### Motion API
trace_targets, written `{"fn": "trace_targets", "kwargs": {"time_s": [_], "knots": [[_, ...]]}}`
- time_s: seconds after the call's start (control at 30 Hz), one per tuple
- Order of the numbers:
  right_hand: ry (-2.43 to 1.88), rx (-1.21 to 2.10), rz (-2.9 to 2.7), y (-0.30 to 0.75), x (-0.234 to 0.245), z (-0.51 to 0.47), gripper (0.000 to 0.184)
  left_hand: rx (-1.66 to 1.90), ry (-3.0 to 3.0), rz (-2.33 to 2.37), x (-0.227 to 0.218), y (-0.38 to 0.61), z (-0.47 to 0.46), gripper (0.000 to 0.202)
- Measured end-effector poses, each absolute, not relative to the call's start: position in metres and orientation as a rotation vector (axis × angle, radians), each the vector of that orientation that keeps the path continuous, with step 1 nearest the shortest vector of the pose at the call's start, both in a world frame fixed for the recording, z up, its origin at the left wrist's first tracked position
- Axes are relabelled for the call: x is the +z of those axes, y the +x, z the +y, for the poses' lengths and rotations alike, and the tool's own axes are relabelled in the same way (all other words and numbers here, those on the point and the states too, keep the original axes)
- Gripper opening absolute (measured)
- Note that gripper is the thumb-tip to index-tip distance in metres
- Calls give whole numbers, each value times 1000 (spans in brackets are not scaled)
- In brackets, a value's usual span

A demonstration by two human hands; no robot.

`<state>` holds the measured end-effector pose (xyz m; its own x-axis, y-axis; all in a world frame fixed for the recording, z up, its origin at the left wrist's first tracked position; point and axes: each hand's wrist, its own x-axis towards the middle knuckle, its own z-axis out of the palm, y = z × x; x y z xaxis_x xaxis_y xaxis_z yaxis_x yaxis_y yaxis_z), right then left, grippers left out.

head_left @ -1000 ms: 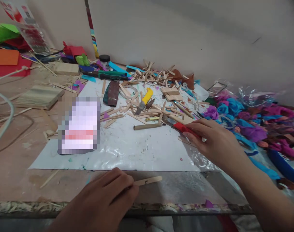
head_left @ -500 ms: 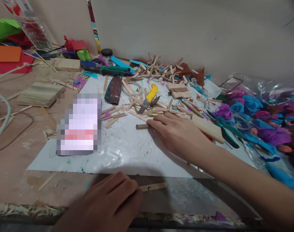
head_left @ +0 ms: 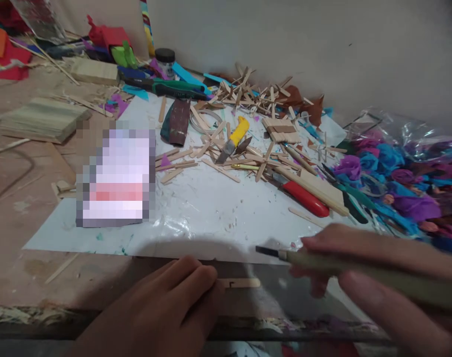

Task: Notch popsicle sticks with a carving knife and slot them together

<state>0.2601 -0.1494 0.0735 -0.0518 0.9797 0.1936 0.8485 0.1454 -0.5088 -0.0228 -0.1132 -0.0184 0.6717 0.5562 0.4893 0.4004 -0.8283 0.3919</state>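
My left hand is closed over one end of a craft stick at the table's front edge. The stick's free end points right and has a small dark notch-shaped mark. My right hand grips a carving chisel by its dull green-brown handle. The chisel's short dark blade points left, just above and to the right of the stick, apart from it. Motion blurs the right hand a little.
A phone with a blurred screen lies on the white sheet. Behind are a yellow cutter, a red-handled knife, a pile of craft sticks and green-handled pliers. Crepe-paper flowers fill the right side.
My right hand has lifted the chisel off the white sheet and brought it toward me and to the right. My left hand stays on the craft stick. The view has shifted slightly.
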Motion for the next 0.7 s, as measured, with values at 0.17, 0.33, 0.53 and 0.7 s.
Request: {"fn": "trace_targets", "kwargs": {"time_s": [0.17, 0.33, 0.53, 0.7], "knots": [[-1710, 540, -1695, 243, 37, -184, 20, 783, 2624, 765, -17, -25, -116, 53], [-1777, 798, -1380, 212, 30, -170, 12, 736, 2582, 726, -11, -27, -118, 49], [-1780, 909, -1388, 221, 32, -167, 12, 663, 2569, 759, -8, -26, -118, 44], [-1701, 943, -1500, 233, 25, -167, 19, 624, 2593, 747, -9, -28, -121, 35]]}}
